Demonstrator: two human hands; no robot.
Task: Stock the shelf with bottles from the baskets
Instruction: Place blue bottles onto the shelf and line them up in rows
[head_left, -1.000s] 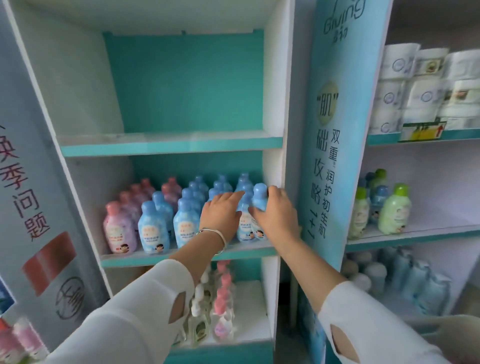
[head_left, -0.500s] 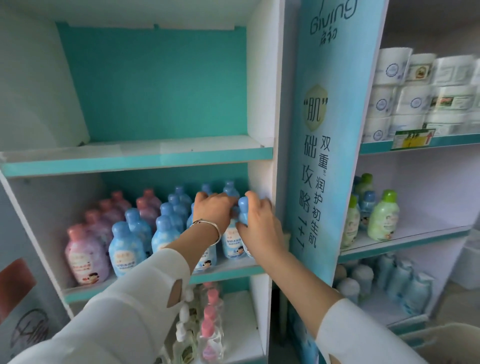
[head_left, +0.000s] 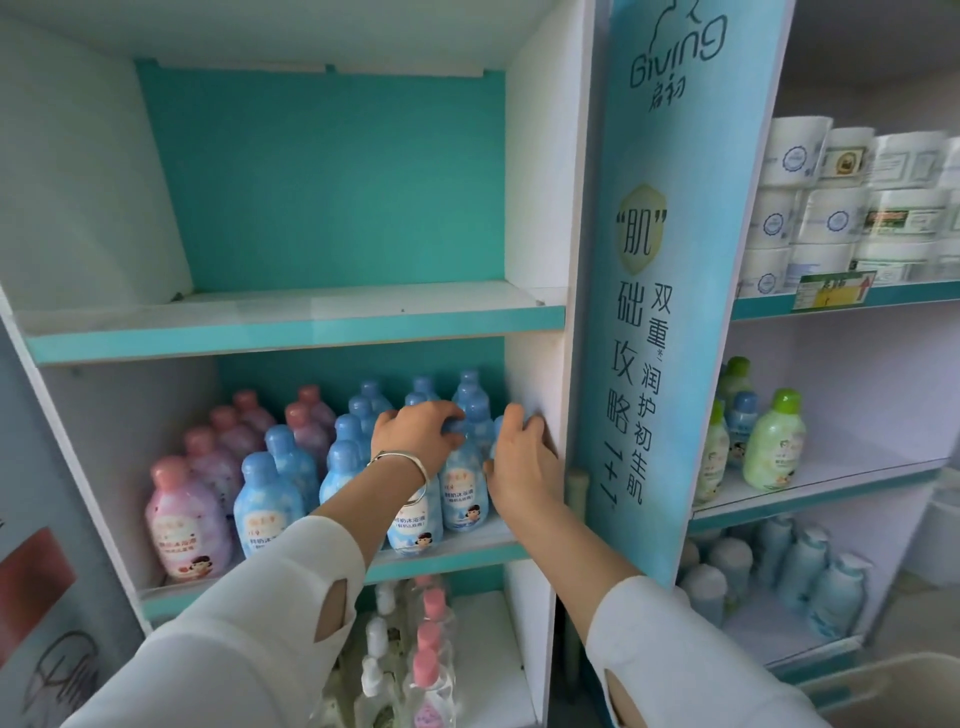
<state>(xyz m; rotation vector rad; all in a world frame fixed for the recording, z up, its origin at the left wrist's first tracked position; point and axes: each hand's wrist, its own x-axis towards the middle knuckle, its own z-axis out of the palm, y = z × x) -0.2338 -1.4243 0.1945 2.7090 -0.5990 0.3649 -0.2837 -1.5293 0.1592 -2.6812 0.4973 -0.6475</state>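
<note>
1. Blue bottle stands upright near the right end of the middle shelf. The left hand comes over it, fingers curled down tight on its cap.
2. The right hand is just right of the left, its fingers wrapped round the end bottle. Only a blue sliver of that bottle shows between the two hands. The fingertips touch the white side wall.
3. On the same shelf, rows of blue bottles stand left of the hands and pink bottles at the far left, all upright and packed close. The left forearm, with a bracelet, crosses in front of the near blue row and hides part of it.
4. An upper shelf runs above, and pump bottles stand on the shelf below.
5. To the right is a tall blue sign panel, then a second unit with white jars up top and green-capped bottles lower down. A pale basket rim sits in the near right corner.
6. Versus a second ago, both hands stay at the right end of the shelf. The end bottle's cap showed above the right fingers then and is now almost covered. The right hand sits closer to the side wall.
</note>
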